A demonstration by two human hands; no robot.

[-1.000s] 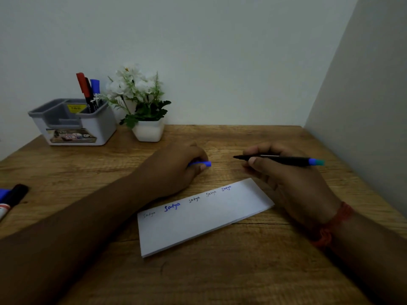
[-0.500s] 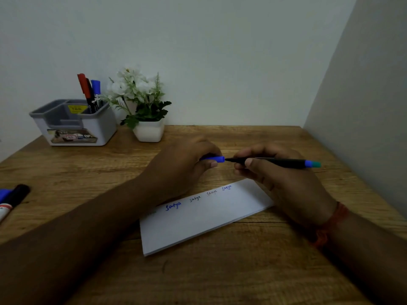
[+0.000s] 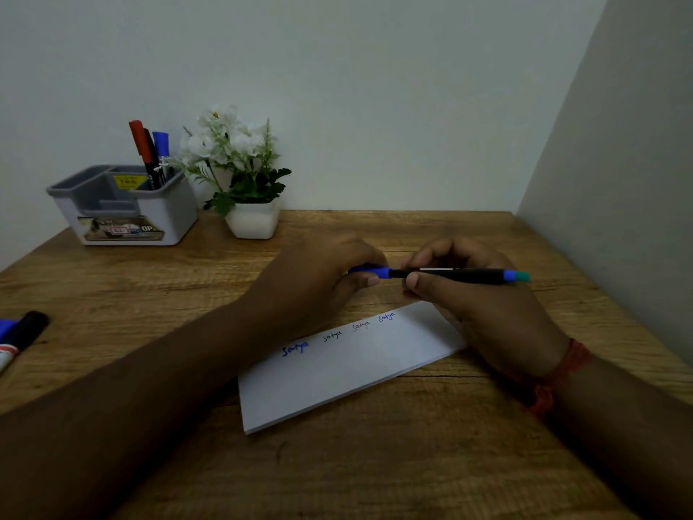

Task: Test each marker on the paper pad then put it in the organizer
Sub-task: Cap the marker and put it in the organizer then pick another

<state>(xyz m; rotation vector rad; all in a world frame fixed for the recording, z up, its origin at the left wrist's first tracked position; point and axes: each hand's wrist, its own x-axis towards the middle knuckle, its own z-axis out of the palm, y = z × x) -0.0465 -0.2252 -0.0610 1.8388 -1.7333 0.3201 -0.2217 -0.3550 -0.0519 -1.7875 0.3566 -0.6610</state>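
Marker (image 3: 459,275), black barrel with a blue-green tail end, held level just above the far edge of the paper pad (image 3: 348,369), not touching it. Right hand (image 3: 483,294) grips the barrel, fingers curled over it and thumb under. Left hand (image 3: 318,283) pinches the blue cap (image 3: 375,272), which sits at the marker's writing end; cap and barrel look in line, and whether the cap is fully seated cannot be told from here. Pad carries four small written samples along its far edge, so this pen reads as tested and the step in hand is recapping. To do it well: keep the two pieces on one axis, push straight with no twist, and stop only when the cap meets the barrel shoulder with no gap showing. Hold both hands clear of the pad so the nib leaves no stray stroke on the paper. Organizer (image 3: 123,210) stands well beyond the pad to the far left, beside the flower pot (image 3: 253,219), with red, black and blue pens (image 3: 150,152) upright in its rear right compartment; that compartment looks the natural place to drop this one. More markers (image 3: 20,339) lie left of the pad at the table (image 3: 412,463) edge, likely the next to test.
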